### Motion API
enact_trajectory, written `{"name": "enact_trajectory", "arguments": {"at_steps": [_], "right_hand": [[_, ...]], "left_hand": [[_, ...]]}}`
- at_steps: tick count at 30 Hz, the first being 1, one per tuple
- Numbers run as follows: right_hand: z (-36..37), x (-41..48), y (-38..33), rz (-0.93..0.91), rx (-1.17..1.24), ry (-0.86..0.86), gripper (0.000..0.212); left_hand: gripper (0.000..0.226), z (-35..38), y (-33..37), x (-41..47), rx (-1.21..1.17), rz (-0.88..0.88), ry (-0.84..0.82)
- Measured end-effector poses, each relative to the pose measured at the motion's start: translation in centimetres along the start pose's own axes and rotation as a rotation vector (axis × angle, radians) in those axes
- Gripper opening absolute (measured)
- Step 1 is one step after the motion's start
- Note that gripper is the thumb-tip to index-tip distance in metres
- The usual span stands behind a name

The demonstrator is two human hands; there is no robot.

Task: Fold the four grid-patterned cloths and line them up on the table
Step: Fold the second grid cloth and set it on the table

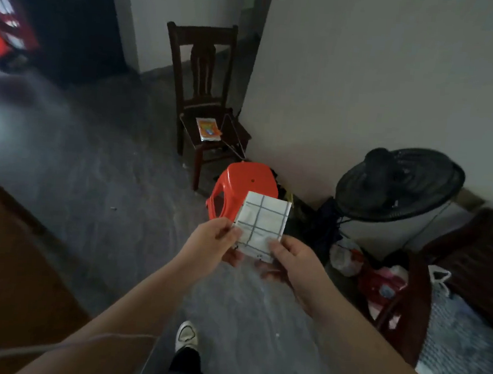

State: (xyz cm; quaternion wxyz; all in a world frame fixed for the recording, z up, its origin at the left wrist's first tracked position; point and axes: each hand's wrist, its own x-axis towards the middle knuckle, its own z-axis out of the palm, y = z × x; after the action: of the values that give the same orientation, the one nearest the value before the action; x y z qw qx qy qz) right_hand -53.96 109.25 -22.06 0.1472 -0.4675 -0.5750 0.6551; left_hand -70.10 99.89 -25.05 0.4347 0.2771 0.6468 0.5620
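You hold one folded cloth (261, 226) in the air with both hands, above the grey floor (91, 189) and in front of the orange stool (239, 186). The cloth is white with a dark grid and forms a compact rectangle, tilted so its far edge rises away from you. Your left hand (214, 240) pinches the near left edge: the thumb lies on top and the fingers curl underneath. Your right hand (295, 261) grips the near right corner the same way, thumb on the top face, fingers curled below. The two hands are near each other but do not touch. The cloth overlaps the stool in the view; it cannot be told whether they touch. A dark wooden chair (208, 95) stands beyond the stool against the wall, with a small packet (208, 129) on its seat. A black fan (399, 184) stands to the right of the stool. A brown surface (12, 257) fills the lower left. One white shoe (187, 335) shows on the floor below your arms.
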Motion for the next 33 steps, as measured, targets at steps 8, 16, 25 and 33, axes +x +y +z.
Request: {"name": "enact_trajectory", "arguments": {"at_steps": [8, 16, 25, 33], "right_hand": [[7.2, 13.5, -7.8, -0.098, -0.244, -0.112, 0.019], [17.7, 23.1, -11.5, -0.07, -0.319, -0.404, 0.012], [28.4, 36.3, -18.9, -0.106, -0.308, -0.769, 0.015], [39.3, 46.2, -27.1, -0.289, -0.256, -0.922, 0.058]], "left_hand": [[0.017, -9.2, 1.5, 10.5, -0.18, -0.026, 0.176], [0.015, -19.3, 0.9, 14.2, -0.346, -0.07, 0.4], [0.061, -30.2, 6.1, 21.6, -0.205, 0.106, 0.512], [0.057, -41.0, 10.1, 28.2, -0.158, 0.103, 0.75]]}}
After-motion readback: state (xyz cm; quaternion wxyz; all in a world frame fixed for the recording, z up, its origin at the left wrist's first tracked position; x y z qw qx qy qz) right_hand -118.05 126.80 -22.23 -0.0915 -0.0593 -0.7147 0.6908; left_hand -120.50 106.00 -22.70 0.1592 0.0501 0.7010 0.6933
